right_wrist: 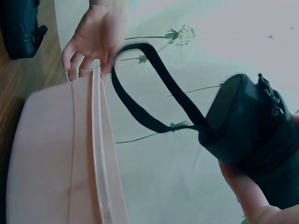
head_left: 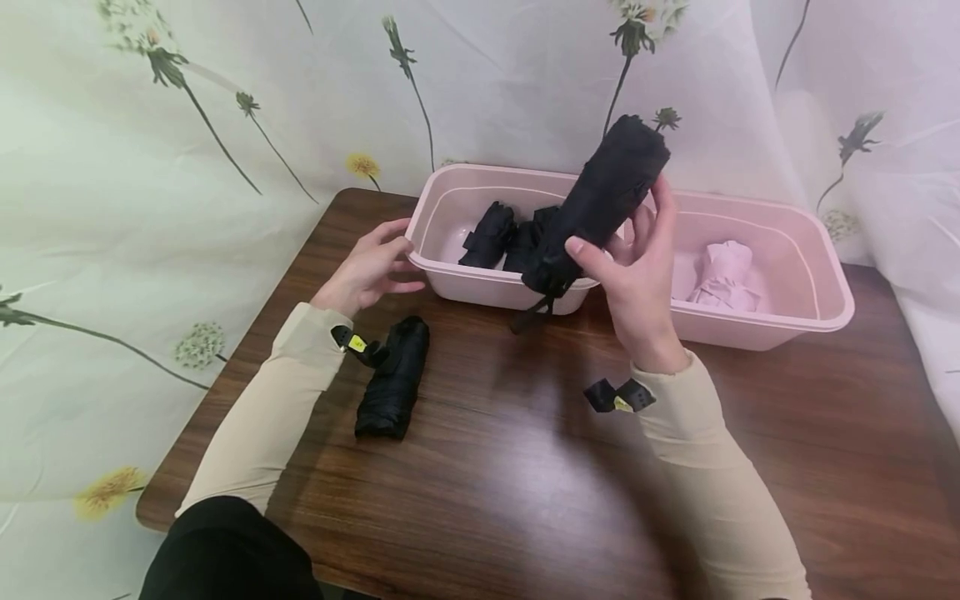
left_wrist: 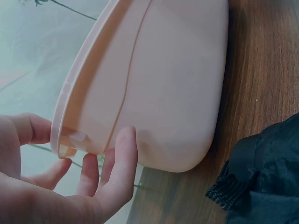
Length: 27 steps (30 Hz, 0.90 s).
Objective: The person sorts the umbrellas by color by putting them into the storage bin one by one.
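Observation:
My right hand (head_left: 641, 279) grips a folded black umbrella (head_left: 600, 200) above the left pink bin (head_left: 480, 286), tilted with its top end up and right. Its wrist strap (right_wrist: 154, 93) hangs in a loop in the right wrist view. My left hand (head_left: 375, 267) touches the rim at that bin's left end, fingers loosely extended; the contact also shows in the left wrist view. Inside the bin lie black folded bundles (head_left: 491, 235), partly hidden by the held umbrella. Another folded black umbrella (head_left: 397, 379) lies on the table beside my left wrist.
A second pink bin (head_left: 761, 329) stands to the right, holding a pink folded bundle (head_left: 726, 275). Both bins sit at the back of the brown wooden table (head_left: 495, 483). Behind them hangs a pale curtain (head_left: 510, 83) with a dandelion print.

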Available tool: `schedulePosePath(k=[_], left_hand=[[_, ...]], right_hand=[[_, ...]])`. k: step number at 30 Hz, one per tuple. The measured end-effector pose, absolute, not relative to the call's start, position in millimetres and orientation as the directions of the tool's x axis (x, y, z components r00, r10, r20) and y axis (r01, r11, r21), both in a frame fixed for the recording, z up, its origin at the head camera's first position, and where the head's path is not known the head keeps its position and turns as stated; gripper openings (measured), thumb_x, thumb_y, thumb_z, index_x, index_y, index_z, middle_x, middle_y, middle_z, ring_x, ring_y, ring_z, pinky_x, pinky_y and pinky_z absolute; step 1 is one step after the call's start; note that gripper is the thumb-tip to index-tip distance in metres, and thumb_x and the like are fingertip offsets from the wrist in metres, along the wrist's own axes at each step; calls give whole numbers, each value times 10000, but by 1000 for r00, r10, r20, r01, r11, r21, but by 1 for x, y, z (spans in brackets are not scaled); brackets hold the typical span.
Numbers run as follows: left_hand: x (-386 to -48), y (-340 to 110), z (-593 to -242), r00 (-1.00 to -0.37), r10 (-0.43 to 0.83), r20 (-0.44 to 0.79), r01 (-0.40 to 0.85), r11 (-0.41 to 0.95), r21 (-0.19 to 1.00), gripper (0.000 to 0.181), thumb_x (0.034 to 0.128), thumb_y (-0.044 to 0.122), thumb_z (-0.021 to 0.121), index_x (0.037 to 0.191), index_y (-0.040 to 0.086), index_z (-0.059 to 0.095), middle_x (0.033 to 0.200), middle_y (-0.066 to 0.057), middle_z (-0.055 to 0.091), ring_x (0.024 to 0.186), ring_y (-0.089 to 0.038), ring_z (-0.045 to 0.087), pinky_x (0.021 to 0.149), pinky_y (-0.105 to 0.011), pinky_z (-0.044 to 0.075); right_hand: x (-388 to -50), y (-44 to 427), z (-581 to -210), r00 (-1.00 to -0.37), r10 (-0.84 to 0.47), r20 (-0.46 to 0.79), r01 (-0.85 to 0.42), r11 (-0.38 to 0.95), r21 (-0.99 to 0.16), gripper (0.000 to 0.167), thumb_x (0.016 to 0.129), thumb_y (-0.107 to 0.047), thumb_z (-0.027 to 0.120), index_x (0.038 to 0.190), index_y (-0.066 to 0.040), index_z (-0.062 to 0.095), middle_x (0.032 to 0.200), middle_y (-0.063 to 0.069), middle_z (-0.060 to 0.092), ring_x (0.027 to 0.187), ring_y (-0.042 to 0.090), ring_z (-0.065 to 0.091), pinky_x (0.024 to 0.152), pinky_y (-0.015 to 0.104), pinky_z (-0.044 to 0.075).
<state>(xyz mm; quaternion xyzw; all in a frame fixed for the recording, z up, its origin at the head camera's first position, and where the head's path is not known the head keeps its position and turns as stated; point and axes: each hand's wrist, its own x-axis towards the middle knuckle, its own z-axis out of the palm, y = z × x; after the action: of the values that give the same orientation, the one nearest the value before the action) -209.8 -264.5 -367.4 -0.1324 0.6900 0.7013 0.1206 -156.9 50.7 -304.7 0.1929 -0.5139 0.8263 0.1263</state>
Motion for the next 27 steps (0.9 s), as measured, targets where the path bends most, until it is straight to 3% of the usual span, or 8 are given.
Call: schedulePosePath(k=[2, 5, 8, 12, 18, 22, 27], left_hand=[[-210, -265, -367, -936, -17, -352, -352, -19, 936, 546, 961, 106, 492, 1470, 251, 357, 1426, -158, 414, 1067, -284, 586, 961, -581, 481], [-211, -264, -368, -936, -20, -352, -352, -25, 936, 543, 962, 102, 491, 1467, 251, 360, 1437, -164, 408, 1055, -278, 593, 959, -588, 478], [-211, -264, -368, -935, -24, -354, -353, -31, 935, 544, 961, 94, 486, 1467, 250, 362, 1451, -166, 400, 1068, -285, 587, 951, -587, 483], [-210, -264, -367, -935, -26, -354, -354, -27, 935, 550, 960, 94, 482, 1472, 249, 355, 1461, -163, 394, 1104, -308, 566, 931, -573, 502], [-208, -265, -366, -934, -26, -357, -357, 3, 934, 547, 968, 118, 490, 1478, 255, 346, 1454, -156, 391, 1124, -307, 554, 862, -496, 561], [-208, -265, -367, -934, -25, -357, -357, 1, 934, 553, 968, 121, 491, 1481, 262, 342, 1449, -155, 388, 1127, -305, 550, 928, -537, 521], [-208, -264, -366, -934, -25, -356, -356, -4, 934, 553, 965, 121, 498, 1478, 265, 348, 1431, -153, 404, 1100, -295, 558, 919, -530, 528]], right_hand=[[-162, 50, -305, -910, 39, 413, -379, -482, -790, 892, 731, 158, 656, 1461, -144, 242, 1379, 111, 468, 1166, 303, 548, 861, 293, 562], [-168, 49, -305, -937, 67, 343, -324, -536, -780, 888, 736, 157, 660, 1450, -167, 246, 1361, 99, 463, 1112, 330, 562, 591, 215, 541], [-173, 48, -306, -950, 74, 304, -292, -559, -776, 891, 743, 150, 673, 1448, -196, 251, 1351, 93, 462, 1072, 348, 575, 485, 195, 488], [-179, 45, -310, -954, 66, 292, -280, -543, -792, 901, 741, 133, 700, 1447, -226, 270, 1335, 87, 472, 1045, 337, 606, 593, 277, 584], [-190, 37, -316, -952, 62, 300, -291, -493, -820, 962, 723, 163, 702, 1469, -228, 235, 1333, 69, 466, 1077, 318, 607, 685, 281, 591], [-199, 33, -320, -956, 76, 284, -286, -459, -841, 975, 718, 162, 706, 1475, -214, 222, 1359, 67, 450, 1129, 331, 577, 760, 302, 587], [-207, 31, -326, -972, 76, 222, -234, -343, -909, 993, 750, 78, 738, 1503, -227, 167, 1431, 46, 408, 1191, 304, 560, 810, 343, 580]])
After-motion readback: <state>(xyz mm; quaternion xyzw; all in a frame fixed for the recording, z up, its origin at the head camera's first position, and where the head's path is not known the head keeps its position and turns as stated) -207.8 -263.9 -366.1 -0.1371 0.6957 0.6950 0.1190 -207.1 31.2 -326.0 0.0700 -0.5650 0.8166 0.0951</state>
